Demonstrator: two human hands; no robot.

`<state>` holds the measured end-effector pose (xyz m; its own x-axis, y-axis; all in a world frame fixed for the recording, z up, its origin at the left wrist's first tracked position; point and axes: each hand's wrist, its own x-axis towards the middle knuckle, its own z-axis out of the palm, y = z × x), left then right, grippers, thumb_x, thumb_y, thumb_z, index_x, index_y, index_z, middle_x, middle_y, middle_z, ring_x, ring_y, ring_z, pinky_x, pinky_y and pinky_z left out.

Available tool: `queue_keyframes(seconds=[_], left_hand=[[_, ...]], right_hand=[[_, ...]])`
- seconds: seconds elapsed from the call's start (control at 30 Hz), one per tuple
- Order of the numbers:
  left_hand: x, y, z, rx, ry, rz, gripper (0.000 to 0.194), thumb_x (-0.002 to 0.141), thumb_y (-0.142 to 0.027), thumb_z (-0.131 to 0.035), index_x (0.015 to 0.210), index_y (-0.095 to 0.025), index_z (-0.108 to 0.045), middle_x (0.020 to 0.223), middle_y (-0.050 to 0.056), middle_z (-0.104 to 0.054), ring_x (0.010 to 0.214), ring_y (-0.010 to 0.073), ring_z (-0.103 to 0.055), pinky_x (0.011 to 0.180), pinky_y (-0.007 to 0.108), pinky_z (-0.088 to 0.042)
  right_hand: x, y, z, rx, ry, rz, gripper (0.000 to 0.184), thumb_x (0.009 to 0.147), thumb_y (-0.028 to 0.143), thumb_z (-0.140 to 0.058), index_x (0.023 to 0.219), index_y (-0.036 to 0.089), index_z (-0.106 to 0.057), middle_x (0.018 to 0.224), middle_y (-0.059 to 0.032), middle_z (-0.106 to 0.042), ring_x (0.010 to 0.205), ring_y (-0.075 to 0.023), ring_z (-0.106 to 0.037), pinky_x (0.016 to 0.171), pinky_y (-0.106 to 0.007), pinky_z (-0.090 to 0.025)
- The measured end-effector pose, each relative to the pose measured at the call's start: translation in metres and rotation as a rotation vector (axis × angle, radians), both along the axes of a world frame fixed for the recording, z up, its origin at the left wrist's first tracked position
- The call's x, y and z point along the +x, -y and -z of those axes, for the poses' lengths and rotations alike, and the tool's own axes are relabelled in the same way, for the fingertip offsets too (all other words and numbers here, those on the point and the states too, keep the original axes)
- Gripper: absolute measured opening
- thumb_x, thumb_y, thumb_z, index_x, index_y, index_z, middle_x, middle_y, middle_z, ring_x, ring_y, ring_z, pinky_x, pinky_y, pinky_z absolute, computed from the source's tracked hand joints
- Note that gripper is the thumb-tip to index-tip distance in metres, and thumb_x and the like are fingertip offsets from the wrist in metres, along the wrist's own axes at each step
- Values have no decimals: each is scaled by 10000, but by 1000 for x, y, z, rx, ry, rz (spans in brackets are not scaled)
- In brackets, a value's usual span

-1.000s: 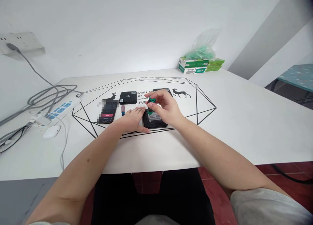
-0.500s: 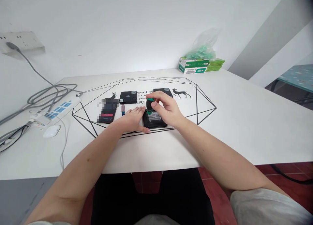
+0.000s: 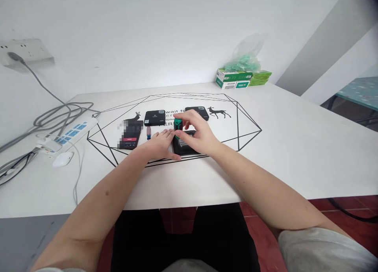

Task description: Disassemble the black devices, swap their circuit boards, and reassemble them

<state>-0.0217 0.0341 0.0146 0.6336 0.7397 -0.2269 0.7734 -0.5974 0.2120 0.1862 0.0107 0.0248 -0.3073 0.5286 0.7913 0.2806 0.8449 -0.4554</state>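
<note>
My right hand (image 3: pixel 202 136) grips a stubby screwdriver (image 3: pixel 178 124) with a black and green handle, thumb on one side and fingers on the other. The screwdriver stands over the left part of a black device case (image 3: pixel 185 150) with a pale label; its tip is hidden. My left hand (image 3: pixel 160 145) lies flat on the table at the case's left side, fingers stretched out and thumb at its near left corner. Beyond my left fingers lies a small screwdriver (image 3: pixel 148 132) with a clear handle and a blue end.
Two black boxes, one at the back left (image 3: pixel 154 118) and one at the back right (image 3: pixel 201 112), lie behind my hands. A phone (image 3: pixel 130 140) is on the left. Farther left are a power strip (image 3: pixel 76 130), cables and a white earbud case (image 3: pixel 63 159). Green-white cartons (image 3: pixel 234 79) stand against the wall.
My right fingers have shifted and turned round the stubby screwdriver, whose handle now shows a green pattern and sits slightly farther left. My left hand has stayed in place.
</note>
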Motion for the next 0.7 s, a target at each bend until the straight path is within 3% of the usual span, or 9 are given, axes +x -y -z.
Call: queue_keyframes(seconds=[0.17, 0.3, 0.53, 0.7], left_hand=[[-2, -3, 4, 5, 33, 17, 1175, 843, -845, -607, 1723, -211, -155, 1785, 220, -246, 1631, 462, -239, 1260, 585, -261], [0, -3, 2, 21, 12, 7, 1207, 821, -865, -607, 1720, -200, -151, 1757, 227, -304, 1609, 464, -284, 1258, 569, -259], [-1, 0, -6, 20, 8, 11, 1138, 708, -855, -718, 1582, -196, -410, 1514, 197, -582, 1401, 443, -525, 1137, 497, -430], [1, 4, -10, 4, 28, 61, 1114, 658, -860, -760, 1521, -213, -481, 1437, 167, -629, 1317, 432, -580, 1080, 480, -474]], right_hand=[[-2, 0, 3, -132, -20, 11, 434, 992, 336, -649, 1425, 312, -615, 1330, -78, -715, 932, -199, -687, 774, -386, -652], [0, -3, 6, -126, -121, 47, 445, 981, 380, -681, 1415, 316, -613, 1333, -74, -712, 896, -192, -690, 777, -391, -659], [3, -13, 12, -147, -227, 157, 461, 994, 424, -672, 1431, 319, -567, 1283, -77, -685, 959, -212, -683, 769, -399, -667], [2, -16, 13, -177, -220, 151, 461, 966, 376, -690, 1407, 290, -586, 1298, -84, -703, 930, -197, -687, 774, -396, -660]])
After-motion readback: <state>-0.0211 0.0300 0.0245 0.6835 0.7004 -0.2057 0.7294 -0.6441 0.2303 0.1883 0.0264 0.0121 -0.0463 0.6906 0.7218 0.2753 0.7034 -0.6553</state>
